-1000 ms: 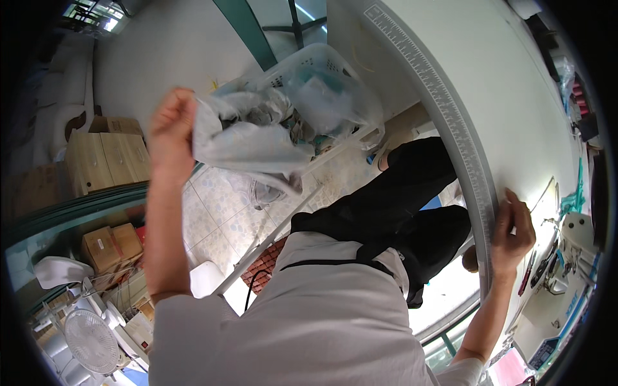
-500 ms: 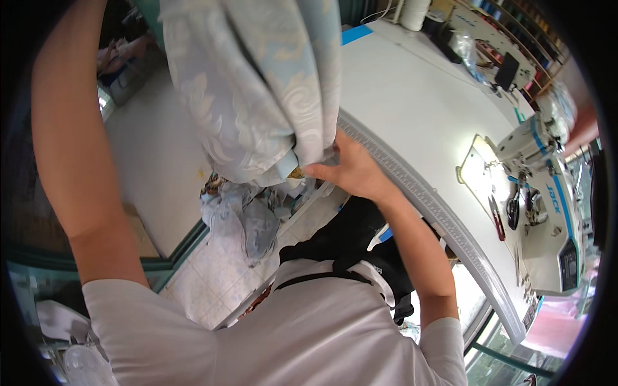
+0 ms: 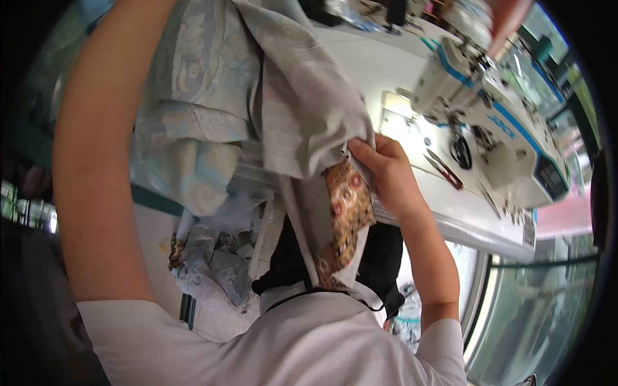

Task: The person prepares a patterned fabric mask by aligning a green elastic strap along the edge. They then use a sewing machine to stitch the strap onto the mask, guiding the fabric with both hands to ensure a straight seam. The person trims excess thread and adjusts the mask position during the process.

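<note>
My right hand (image 3: 391, 172) pinches the edge of a pale grey-blue patterned fabric (image 3: 306, 106), thumb on top. From that grip hangs a strip of brown floral fabric (image 3: 347, 196), which falls toward my lap. The rest of the pale fabric spreads up and to the left in loose folds, part of it drooping past the table's near side. My left arm (image 3: 103, 154) reaches up past the upper edge, so its hand is out of sight.
A white sewing machine (image 3: 502, 128) with blue trim stands on the white table (image 3: 360, 71) at right. By it lie red-handled snips (image 3: 445, 172), black scissors (image 3: 461, 151) and tweezers (image 3: 490, 201). Below left sit clear plastic bags (image 3: 215, 267) of fabric.
The view has swung to the right. The hanging fabric now lies spread out at an angle, my right hand has lifted its edge, and the brown floral strip has come into sight.
</note>
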{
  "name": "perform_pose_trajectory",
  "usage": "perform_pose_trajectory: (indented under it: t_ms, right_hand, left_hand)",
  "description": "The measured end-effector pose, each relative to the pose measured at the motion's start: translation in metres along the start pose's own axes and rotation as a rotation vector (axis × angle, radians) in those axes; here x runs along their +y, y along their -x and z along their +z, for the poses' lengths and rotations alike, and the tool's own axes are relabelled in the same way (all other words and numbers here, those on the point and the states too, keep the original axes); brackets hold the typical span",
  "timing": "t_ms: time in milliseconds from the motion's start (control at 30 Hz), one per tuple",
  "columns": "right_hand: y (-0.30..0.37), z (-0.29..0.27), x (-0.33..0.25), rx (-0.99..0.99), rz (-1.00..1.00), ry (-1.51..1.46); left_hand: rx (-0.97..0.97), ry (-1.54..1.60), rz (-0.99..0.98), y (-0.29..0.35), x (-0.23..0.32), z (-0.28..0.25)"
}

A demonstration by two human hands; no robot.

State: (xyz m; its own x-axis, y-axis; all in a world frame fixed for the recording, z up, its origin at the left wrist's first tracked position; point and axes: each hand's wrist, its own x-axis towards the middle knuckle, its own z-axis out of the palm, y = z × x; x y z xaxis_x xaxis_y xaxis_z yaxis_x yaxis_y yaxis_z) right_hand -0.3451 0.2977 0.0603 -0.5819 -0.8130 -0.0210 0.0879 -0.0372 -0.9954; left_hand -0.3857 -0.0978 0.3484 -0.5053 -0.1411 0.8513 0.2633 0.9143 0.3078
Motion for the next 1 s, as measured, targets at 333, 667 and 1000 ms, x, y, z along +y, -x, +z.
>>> perform_pose_trajectory:
  t_ms: [333, 667, 1000]
  right_hand:
    - [0.088, -0.142, 0.024, 0.507, -0.342, 1.522]
    - [0.077, -0.159, 0.039, 0.595, -0.399, 1.456]
    - [0.054, -0.017, -0.010, 0.092, -0.110, 0.647]
  left_hand:
    - [-0.558, -0.088, -0.371, 0.304, 0.037, 0.012]
    - [-0.314, -0.298, -0.651, 0.413, 0.050, -0.003]
    - [-0.267, -0.466, -0.226, 0.402, 0.020, 0.028]
